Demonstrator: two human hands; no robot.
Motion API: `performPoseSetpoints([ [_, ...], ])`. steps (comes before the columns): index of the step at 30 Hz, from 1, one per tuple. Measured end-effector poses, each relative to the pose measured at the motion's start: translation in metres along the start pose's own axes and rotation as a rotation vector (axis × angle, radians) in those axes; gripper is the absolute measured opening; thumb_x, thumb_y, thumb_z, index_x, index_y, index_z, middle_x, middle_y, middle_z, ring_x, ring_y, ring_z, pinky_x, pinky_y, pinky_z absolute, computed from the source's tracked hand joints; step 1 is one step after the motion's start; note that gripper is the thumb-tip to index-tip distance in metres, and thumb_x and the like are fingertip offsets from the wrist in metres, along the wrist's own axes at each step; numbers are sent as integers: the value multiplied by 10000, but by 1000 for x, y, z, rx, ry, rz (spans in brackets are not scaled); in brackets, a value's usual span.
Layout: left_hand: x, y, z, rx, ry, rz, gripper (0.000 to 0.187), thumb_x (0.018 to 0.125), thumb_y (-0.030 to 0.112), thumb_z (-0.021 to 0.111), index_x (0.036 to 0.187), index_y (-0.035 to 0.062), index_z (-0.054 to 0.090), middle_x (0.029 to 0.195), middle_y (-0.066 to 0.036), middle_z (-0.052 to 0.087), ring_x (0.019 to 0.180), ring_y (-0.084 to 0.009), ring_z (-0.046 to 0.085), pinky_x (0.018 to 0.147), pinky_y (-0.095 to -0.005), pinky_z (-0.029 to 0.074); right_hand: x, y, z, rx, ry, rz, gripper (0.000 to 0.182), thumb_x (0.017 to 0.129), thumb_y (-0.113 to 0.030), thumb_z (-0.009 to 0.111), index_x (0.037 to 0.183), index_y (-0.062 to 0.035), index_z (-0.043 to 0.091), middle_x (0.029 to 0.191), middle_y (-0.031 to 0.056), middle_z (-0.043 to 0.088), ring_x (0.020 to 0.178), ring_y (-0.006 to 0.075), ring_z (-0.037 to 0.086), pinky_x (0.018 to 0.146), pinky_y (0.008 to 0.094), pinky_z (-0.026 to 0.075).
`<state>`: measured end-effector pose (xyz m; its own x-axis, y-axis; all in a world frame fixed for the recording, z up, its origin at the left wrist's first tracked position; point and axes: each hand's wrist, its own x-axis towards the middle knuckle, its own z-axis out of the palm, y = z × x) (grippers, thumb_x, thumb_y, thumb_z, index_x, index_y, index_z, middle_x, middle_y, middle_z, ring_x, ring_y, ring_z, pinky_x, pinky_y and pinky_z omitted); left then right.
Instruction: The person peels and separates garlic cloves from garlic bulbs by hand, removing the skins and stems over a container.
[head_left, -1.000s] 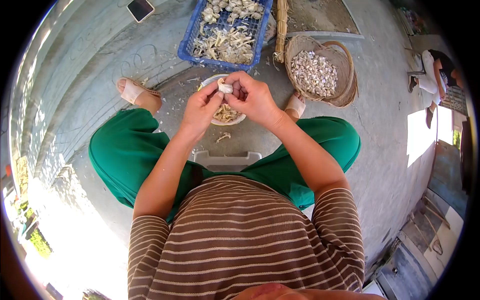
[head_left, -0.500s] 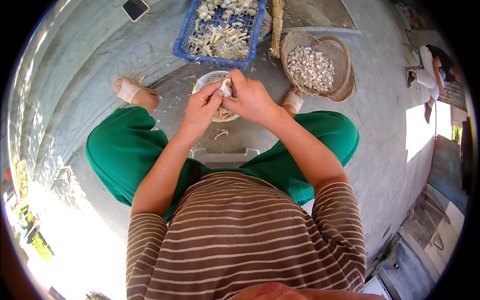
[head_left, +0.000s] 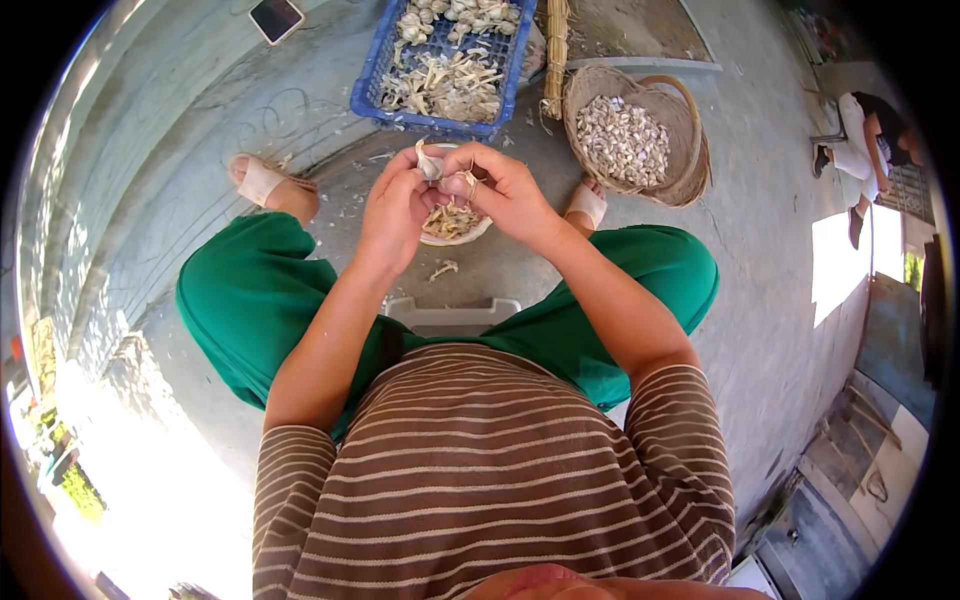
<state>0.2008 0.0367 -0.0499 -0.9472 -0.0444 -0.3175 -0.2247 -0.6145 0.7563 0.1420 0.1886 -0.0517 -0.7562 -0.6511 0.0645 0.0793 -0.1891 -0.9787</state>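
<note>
Both hands are close together above a round pale bowl (head_left: 470, 233) that holds dry garlic scraps (head_left: 450, 218). My left hand (head_left: 393, 205) is closed on a white garlic piece (head_left: 429, 163) with a stem-like tip pointing up. My right hand (head_left: 508, 197) has thumb and fingers pinched on a smaller pinkish garlic piece (head_left: 460, 184), just right of the other one. Beyond the hands, a blue crate (head_left: 366, 92) holds garlic bulbs and loose dry stalks. At the right, a wicker basket (head_left: 690, 160) contains many separated cloves (head_left: 622, 140).
A phone (head_left: 275, 18) lies on the floor at the upper left. A straw bundle (head_left: 556, 55) is between crate and basket. Another person (head_left: 865, 140) sits at the far right. My sandalled feet flank the bowl; a grey stool edge (head_left: 450, 316) shows beneath me.
The garlic between my hands has come apart into two pieces, one at each hand. My hands have spread slightly, and more of the bowl's scraps show below them.
</note>
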Motion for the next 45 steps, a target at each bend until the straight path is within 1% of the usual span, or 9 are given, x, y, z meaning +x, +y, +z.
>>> performPoseSetpoints([
  [10,-3,6,1,-177,-2,-82,195,923,192,484,1016,29,532,902,-61,574,808,-154,562,709,-307,479,-1,1,-1,-10,219,107,106,835,-28,647,915,-7,581,767,23,607,589,44,531,501,197,435],
  [13,-6,0,5,124,28,-31,155,911,162,569,997,35,548,853,-33,578,751,-121,559,659,-260,476,0,4,-2,-103,248,21,70,826,-35,662,864,-4,612,693,18,602,576,46,532,495,195,437],
  [25,-4,-7,-1,-34,40,-43,129,910,78,558,1011,1,577,824,-37,568,721,-100,524,623,-230,442,1,24,-17,285,291,248,125,871,-122,624,867,3,636,682,34,591,566,87,557,501,232,463],
  [27,-3,-1,4,-20,114,-27,165,915,77,548,1045,-19,576,814,-36,552,722,-98,509,622,-224,436,6,37,-25,-326,192,217,138,854,-125,636,922,-8,656,727,44,606,601,102,578,555,243,483],
  [28,-2,-1,4,-19,113,-27,165,915,77,548,1045,-19,576,814,-36,552,722,-98,509,622,-224,436,10,39,-27,-326,193,216,138,854,-125,636,922,-8,656,727,44,606,601,102,578,555,243,483],
  [30,-1,-2,-1,-9,76,-31,200,920,87,542,1077,-32,573,802,-29,541,721,-93,494,611,-219,421,16,35,-26,-770,211,-433,157,837,-125,648,958,-27,670,788,55,629,648,106,591,609,242,488],
  [31,-1,-3,-1,-9,79,-31,200,920,87,542,1077,-32,573,802,-29,541,721,-93,494,611,-219,421,16,28,-24,-768,209,-433,157,837,-125,648,958,-27,670,788,55,629,648,106,591,609,242,488],
  [33,0,-6,-1,21,102,-29,158,914,91,549,1020,-16,596,747,-21,542,633,-86,476,567,-212,406,12,8,-21,-394,205,-199,165,831,-143,661,944,-24,674,842,61,641,676,105,590,627,239,483],
  [45,6,-16,-4,516,201,63,197,895,268,614,856,80,567,655,66,449,521,-21,349,454,-195,267,4,-2,-12,-188,28,262,201,883,-128,594,1038,-6,629,764,52,628,645,96,573,573,246,483],
])
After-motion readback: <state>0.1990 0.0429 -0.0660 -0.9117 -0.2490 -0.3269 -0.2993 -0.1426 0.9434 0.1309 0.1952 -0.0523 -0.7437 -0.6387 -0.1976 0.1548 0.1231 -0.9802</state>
